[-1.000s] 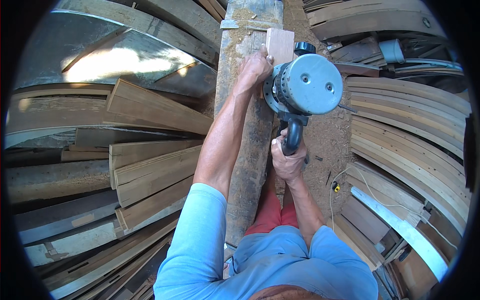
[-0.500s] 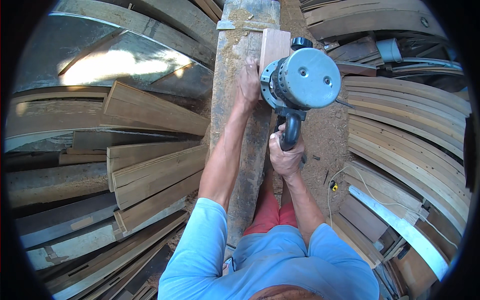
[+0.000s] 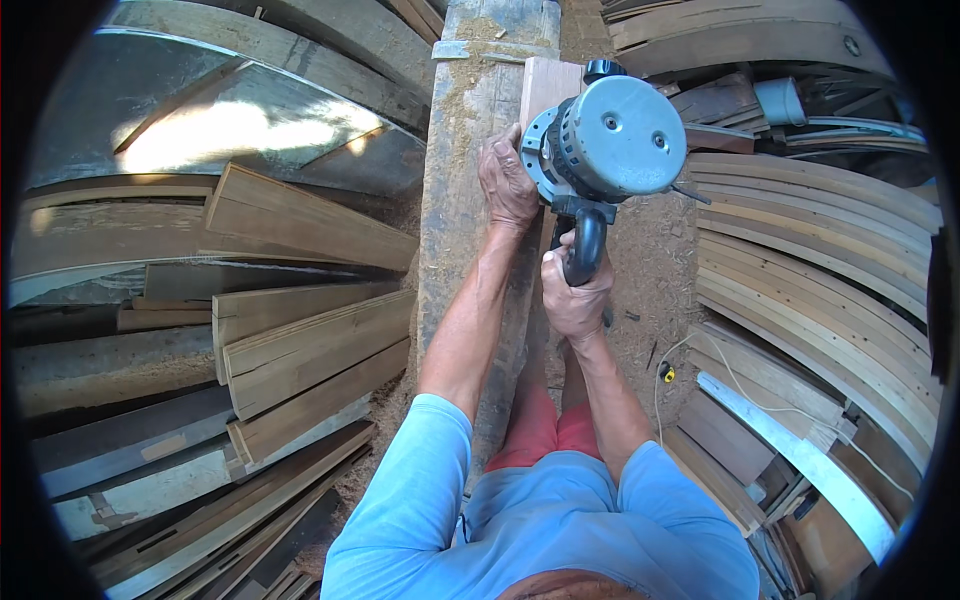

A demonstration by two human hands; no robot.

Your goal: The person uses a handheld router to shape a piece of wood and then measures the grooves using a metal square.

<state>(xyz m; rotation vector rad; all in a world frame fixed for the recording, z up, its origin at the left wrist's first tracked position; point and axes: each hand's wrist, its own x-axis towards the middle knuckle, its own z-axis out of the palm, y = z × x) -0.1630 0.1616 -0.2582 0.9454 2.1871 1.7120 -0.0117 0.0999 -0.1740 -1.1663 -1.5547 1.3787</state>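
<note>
while the right hand [image 3: 575, 295] clenches the black handle of a round grey router [image 3: 605, 140], the left hand [image 3: 507, 182] lies flat, fingers loose, beside its base on a pale board [image 3: 548, 85] atop the dusty, rough-grained workbench plank [image 3: 462, 200].

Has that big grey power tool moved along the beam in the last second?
Yes. The grey power tool has slid slightly nearer the person along the wooden beam, uncovering more of the pale board.
</note>
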